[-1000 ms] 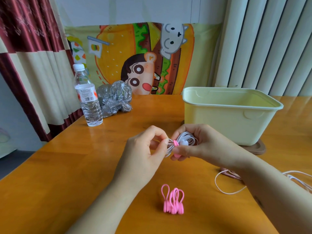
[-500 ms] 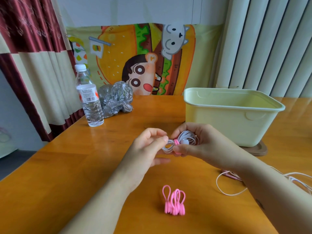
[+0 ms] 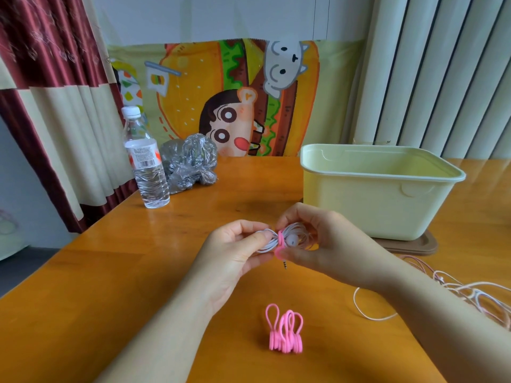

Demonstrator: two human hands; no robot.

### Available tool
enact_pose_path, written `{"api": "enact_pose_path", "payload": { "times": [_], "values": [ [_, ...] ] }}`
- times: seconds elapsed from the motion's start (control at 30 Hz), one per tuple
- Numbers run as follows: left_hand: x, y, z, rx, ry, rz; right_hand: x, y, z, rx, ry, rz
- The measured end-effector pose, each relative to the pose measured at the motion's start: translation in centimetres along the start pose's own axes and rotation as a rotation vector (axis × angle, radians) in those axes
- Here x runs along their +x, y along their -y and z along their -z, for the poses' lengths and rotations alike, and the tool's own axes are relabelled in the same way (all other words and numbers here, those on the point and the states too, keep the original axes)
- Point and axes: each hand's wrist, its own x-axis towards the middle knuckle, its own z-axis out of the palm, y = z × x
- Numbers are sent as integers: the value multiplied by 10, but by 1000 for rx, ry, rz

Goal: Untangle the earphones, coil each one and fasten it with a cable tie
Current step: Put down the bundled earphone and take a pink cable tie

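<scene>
Orange wooden bench (image 3: pixel 110 299): left grip (image 3: pixel 232 261), right grip (image 3: pixel 326 244) pinch coiled white earphone (image 3: pixel 265 241); we should press pink silicone tie (image 3: pixel 280 240) closed.

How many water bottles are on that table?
1. The water bottle stands upright near the far left edge of the table, beside a crumpled plastic bag. Anything lying low inside the yellow bin would be hidden.

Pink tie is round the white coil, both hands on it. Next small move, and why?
Probably press the pink silicone cable tie closed with the right hand while the left hand steadies the coiled white earphone. The tie circles the coil's middle, but its end pokes out below and I cannot tell whether it is fastened.
</scene>
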Motion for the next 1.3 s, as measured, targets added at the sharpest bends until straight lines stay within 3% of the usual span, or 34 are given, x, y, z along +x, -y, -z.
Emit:
{"api": "enact_pose_path", "payload": {
  "times": [0.37,0.57,0.87,1.13,1.3],
  "values": [
    [-3,-2,-1,-167,131,-77,1,1,4,207,-113,-17],
    [-5,4,-3,70,229,-57,4,0,-1,373,-175,-27],
    [-5,4,-8,134,23,-259,6,-7,-11,767,-130,-165],
    [-6,11,-5,471,-117,-513,4,1,-7,403,-193,-183],
    [-7,12,-6,649,-192,-669,4,-2,-14,472,-275,-214]
  ]
}}
